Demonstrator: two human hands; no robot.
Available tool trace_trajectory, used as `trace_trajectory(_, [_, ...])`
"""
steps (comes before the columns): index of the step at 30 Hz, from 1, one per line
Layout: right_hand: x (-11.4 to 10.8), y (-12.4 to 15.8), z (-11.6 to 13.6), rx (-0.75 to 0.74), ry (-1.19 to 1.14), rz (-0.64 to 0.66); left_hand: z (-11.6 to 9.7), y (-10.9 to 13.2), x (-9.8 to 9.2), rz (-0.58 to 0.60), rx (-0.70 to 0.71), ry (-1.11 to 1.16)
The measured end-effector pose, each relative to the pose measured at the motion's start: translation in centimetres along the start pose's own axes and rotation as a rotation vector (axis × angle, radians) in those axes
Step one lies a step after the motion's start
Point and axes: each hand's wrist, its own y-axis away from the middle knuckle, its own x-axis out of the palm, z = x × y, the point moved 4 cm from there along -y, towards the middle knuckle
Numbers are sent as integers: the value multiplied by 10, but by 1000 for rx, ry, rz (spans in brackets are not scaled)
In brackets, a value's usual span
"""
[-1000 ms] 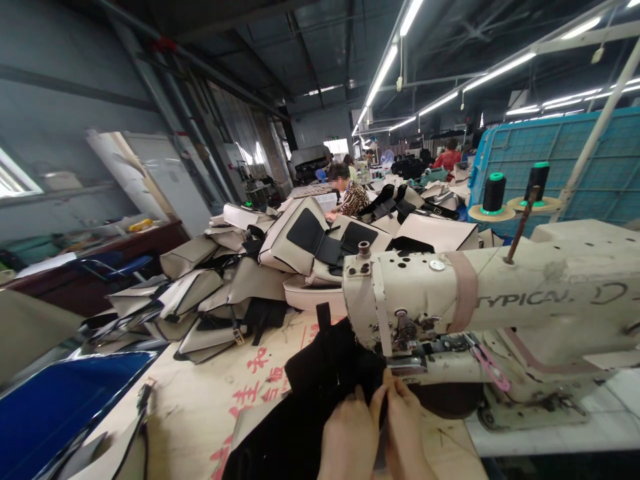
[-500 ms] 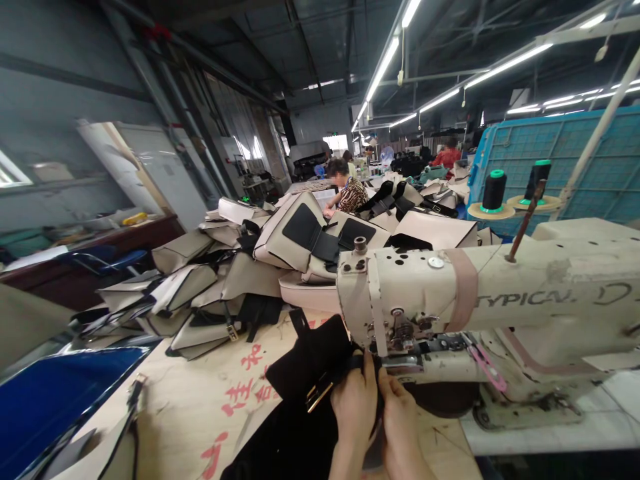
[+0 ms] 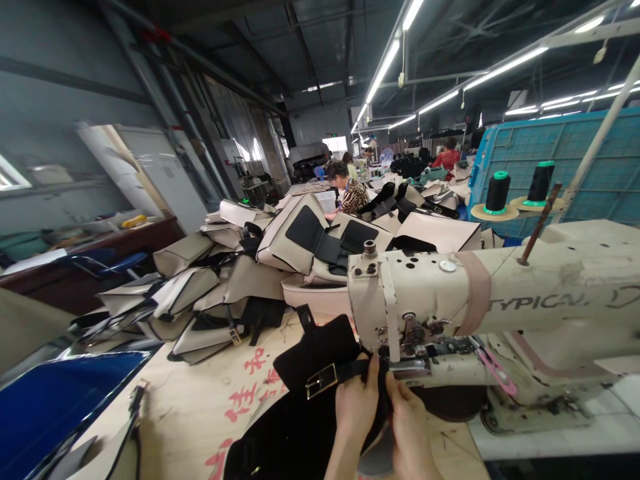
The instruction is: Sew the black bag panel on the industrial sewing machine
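A black bag piece (image 3: 310, 373) with a gold buckle (image 3: 321, 380) on a black strap lies under the head of a cream sewing machine (image 3: 500, 307). My left hand (image 3: 356, 407) grips the black piece just right of the buckle, thumb up against the strap. Beside it, my right hand (image 3: 411, 427) pinches the same black piece directly below the machine's needle area (image 3: 407, 363). The two hands touch each other. The needle itself is hidden behind the machine head and my fingers.
A heap of beige-and-black bag parts (image 3: 240, 267) covers the cardboard-topped table (image 3: 200, 400) to the left. A blue chair (image 3: 55, 400) stands at lower left. Thread cones (image 3: 497, 192) stand behind the machine. A seated person (image 3: 350, 190) works farther back.
The black piece has shifted left, so the strap and gold buckle now lie in full view. Both hands stayed at the needle area, holding the piece.
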Motion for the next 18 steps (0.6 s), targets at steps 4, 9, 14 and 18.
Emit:
trace_trajectory(4, [0, -1, 5, 29, -6, 128, -2, 0, -1, 12, -16, -22])
trace_trajectory(9, [-5, -7, 3, 10, 38, 90, -4, -3, -2, 35, -56, -107])
trace_trajectory(14, [-5, -12, -3, 26, 24, 60, -5, -5, -2, 51, -105, -145])
trace_trajectory(18, [-7, -13, -2, 32, 63, 16, -8, -3, -4, 22, -96, -97])
